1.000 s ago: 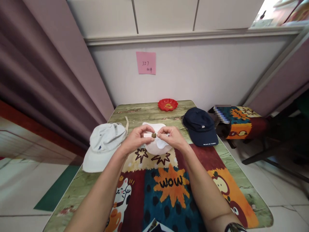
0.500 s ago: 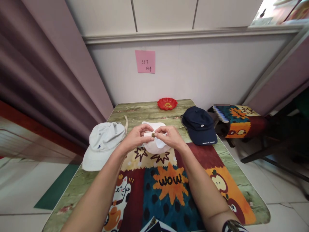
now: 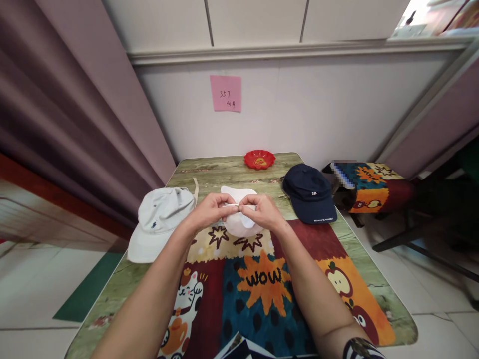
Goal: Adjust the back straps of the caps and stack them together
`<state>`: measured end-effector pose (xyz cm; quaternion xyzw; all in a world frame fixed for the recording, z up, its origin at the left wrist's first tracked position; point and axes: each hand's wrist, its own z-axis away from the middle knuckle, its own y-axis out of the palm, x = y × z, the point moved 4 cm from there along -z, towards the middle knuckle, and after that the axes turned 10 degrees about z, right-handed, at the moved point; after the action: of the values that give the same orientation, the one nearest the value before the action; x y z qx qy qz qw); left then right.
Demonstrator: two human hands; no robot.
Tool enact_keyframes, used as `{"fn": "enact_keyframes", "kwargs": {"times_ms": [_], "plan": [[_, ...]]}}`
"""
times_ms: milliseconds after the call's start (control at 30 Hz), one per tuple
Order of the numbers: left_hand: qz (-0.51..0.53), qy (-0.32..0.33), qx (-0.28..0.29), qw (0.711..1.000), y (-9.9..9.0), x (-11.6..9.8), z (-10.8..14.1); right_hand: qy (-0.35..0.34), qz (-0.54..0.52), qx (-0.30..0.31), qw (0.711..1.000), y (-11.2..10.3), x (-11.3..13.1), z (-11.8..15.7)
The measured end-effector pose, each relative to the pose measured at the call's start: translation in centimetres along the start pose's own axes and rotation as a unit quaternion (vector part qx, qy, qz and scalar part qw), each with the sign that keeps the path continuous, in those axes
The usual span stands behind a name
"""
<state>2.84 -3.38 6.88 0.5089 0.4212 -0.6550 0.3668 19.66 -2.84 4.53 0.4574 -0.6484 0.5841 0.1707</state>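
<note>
A white cap [image 3: 243, 229] lies in the middle of the table, partly covered by my hands. My left hand [image 3: 212, 210] is closed in a pinch on the left part of the cap's strap. From the other side, my right hand [image 3: 264, 211] pinches the same strap, and the fingertips of both hands nearly meet at a small buckle. To the left rests a pale grey cap [image 3: 163, 215] with a small dark logo. A navy cap [image 3: 310, 194], its brim toward me, sits on the right.
A red scalloped dish [image 3: 259, 160] stands at the back of the wood-patterned table [image 3: 213, 167]. Beneath my forearms is a colourful printed cloth [image 3: 262, 274]. A wall with a pink note [image 3: 226, 93] rises behind, and a cloth-covered stool [image 3: 374, 187] stands at right.
Around the strap's buckle my fingers have shifted slightly, and the brownish buckle shows less than before. Both hands keep their pinch; the other caps stay put.
</note>
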Motion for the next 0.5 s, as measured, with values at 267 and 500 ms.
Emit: {"fn": "enact_keyframes", "kwargs": {"times_ms": [267,500], "plan": [[-0.013,0.042,0.006,0.999,0.0,-0.2,0.1,-0.033,0.018,-0.011,0.999,0.5,0.3,-0.1],[-0.132,0.078,0.016,0.988,-2.4,0.8,1.1,-0.030,0.026,0.147,0.988,-2.5,-4.7,0.5]]}}
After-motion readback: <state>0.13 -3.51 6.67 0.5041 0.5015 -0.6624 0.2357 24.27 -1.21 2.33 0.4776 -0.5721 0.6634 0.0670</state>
